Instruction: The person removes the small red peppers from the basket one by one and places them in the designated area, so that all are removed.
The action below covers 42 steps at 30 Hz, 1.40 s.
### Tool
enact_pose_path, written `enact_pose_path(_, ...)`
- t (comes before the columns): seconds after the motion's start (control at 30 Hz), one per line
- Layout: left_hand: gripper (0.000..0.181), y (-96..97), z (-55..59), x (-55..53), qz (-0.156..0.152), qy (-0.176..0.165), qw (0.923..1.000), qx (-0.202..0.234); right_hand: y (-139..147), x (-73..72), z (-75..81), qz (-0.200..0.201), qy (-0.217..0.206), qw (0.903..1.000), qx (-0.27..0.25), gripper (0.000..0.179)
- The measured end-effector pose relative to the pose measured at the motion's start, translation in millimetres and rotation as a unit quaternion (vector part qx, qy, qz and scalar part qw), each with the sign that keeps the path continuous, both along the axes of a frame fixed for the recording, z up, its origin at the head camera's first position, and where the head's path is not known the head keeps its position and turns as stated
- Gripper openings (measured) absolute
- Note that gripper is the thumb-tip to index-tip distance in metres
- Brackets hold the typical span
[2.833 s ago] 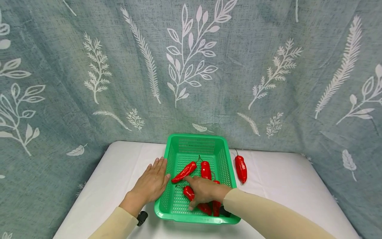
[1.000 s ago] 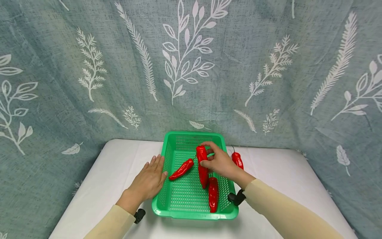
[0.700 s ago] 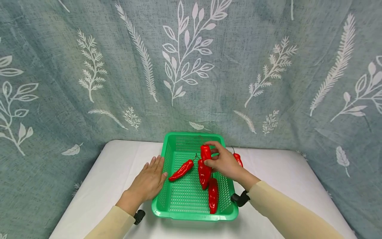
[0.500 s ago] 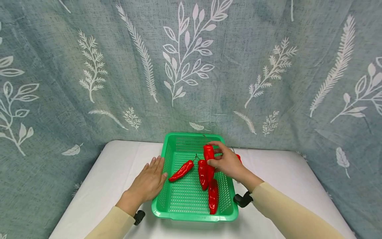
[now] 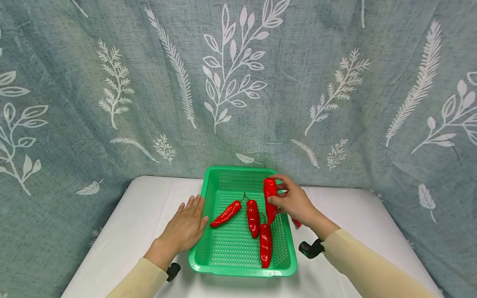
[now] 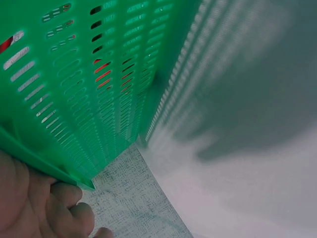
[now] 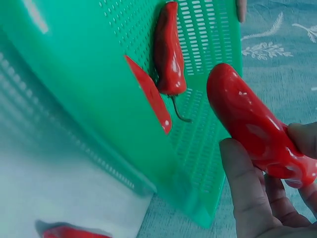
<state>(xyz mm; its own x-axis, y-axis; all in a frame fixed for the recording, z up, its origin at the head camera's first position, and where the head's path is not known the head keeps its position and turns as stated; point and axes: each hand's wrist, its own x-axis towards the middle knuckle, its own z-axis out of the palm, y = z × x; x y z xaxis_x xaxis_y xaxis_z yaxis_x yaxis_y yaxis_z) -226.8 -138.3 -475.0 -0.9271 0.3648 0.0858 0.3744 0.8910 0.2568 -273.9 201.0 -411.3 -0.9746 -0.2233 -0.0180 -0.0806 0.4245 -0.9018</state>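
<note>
While, in the head view, the right hand (image 5: 294,203) holds a red pepper (image 5: 270,200) clamped in its grip near the right edge of the green basket (image 5: 242,270), three more peppers (image 5: 253,219) lie inside, left of that grip; the left hand (image 5: 185,225), thumb apart from straight fingers, touches the opposite edge. Left wrist: the basket's slotted wall runs beside that hand. Right wrist: the held pepper, glossy and blunt-tipped, slants between thumb and fingers.

Both sleeves (image 5: 372,260) are plain cream, with black wrist devices (image 5: 312,249).
</note>
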Motion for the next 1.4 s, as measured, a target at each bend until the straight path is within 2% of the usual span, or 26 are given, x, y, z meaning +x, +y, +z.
enact_pose_path(0.4,0.065,0.4,0.7,1.4,-0.002,0.010,1.0000,0.002,25,-2.3,8.3,-0.005,0.000,0.9999,-0.011,0.074)
enact_pose_path(0.93,0.066,0.6,1.2,1.6,-0.004,0.004,0.9999,0.010,64,-7.5,15.9,-0.049,-0.001,0.9981,0.036,0.076)
enact_pose_path(1.1,0.066,1.9,1.1,1.1,-0.005,0.007,0.9999,0.013,80,-10.7,7.6,-0.066,0.003,0.9951,0.073,0.076)
enact_pose_path(1.4,0.066,1.1,1.7,1.9,-0.001,-0.007,0.9998,0.016,104,-18.8,-19.9,-0.089,0.000,0.9883,0.124,0.074)
